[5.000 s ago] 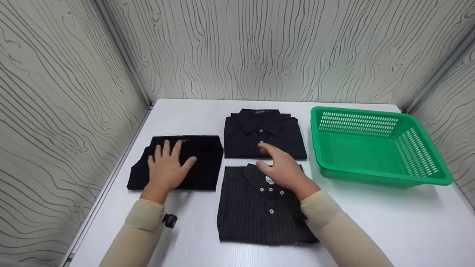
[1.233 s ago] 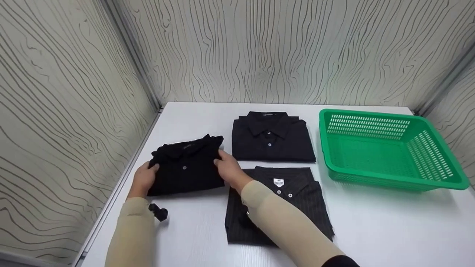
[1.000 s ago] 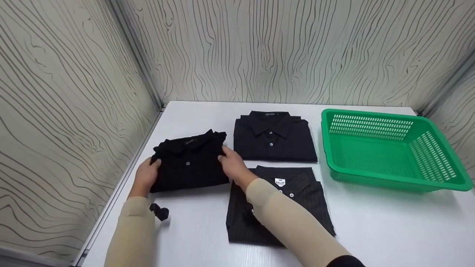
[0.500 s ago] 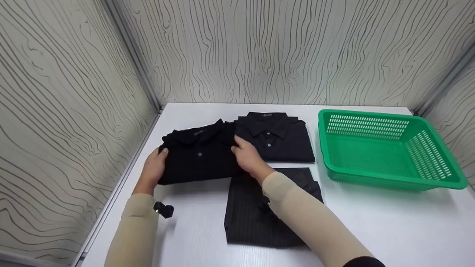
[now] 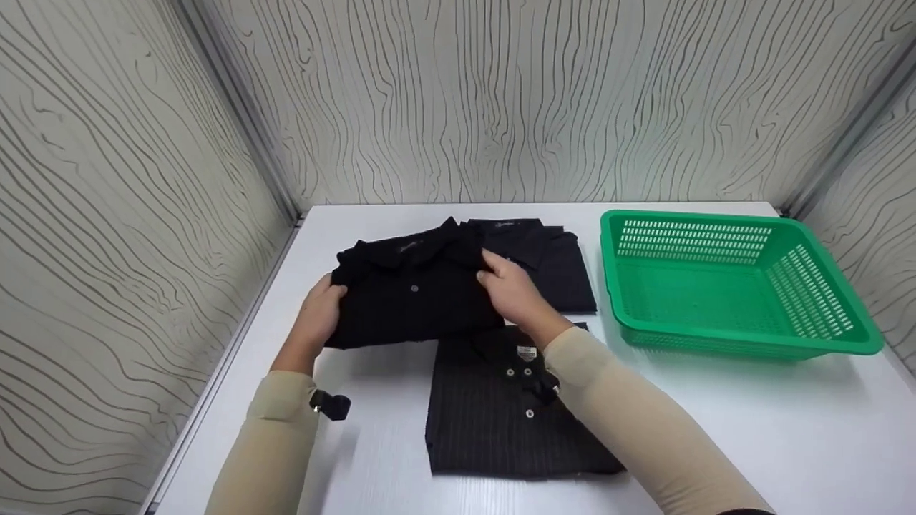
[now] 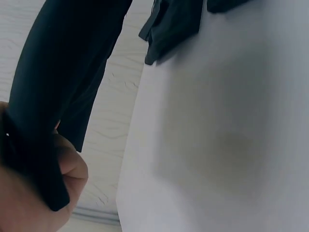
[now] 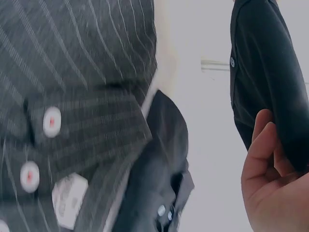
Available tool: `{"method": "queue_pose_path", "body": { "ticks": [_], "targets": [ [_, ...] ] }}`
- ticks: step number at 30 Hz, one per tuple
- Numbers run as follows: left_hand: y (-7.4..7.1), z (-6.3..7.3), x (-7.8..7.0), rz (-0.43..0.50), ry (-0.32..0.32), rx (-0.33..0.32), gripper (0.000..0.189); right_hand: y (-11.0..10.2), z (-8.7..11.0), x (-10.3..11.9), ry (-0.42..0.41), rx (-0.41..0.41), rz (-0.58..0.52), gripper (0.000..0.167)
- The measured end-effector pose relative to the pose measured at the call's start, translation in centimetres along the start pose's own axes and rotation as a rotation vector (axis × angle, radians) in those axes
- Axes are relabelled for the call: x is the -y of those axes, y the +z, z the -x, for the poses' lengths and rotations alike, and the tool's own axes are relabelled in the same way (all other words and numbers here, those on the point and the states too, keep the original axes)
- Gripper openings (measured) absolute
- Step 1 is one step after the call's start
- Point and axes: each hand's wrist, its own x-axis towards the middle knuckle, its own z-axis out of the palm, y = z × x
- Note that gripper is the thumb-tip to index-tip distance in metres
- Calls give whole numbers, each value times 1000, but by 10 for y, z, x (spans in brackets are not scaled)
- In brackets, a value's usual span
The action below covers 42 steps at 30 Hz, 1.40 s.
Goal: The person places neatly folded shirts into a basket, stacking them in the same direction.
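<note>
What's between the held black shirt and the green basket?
In the head view: right hand, the back folded shirt, then a bare strip of table.

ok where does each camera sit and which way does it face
Head: on the head, facing forward, down at the table; left hand, right hand, sleeves show.
Left wrist: worn there, facing held shirt and table; left hand shows.
Right wrist: worn there, facing striped shirt and held shirt; right hand shows.
Head and right wrist both show the striped shirt.
</note>
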Motion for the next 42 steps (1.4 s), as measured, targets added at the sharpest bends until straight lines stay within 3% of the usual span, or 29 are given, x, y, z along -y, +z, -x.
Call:
{"method": "queue_pose_path", "body": {
  "ticks": [8,14,24,36,42],
  "targets": [
    [29,1,-26,-28,128,44,44,-44,15,-2,-44,-33,59,52],
    [53,4,-45,-94,227,37,37,-72,24,-13,-45,-72,90,53],
    [98,3,-64,-165,374,51,33,-116,50,-32,-43,-107,44,52],
    [153,0,-91,-246,470,91,42,-166,84,-49,-9,-198,114,52],
    [181,-2,-105,-290,515,98,38,-189,97,-60,-19,-248,186,52]
  ]
}}
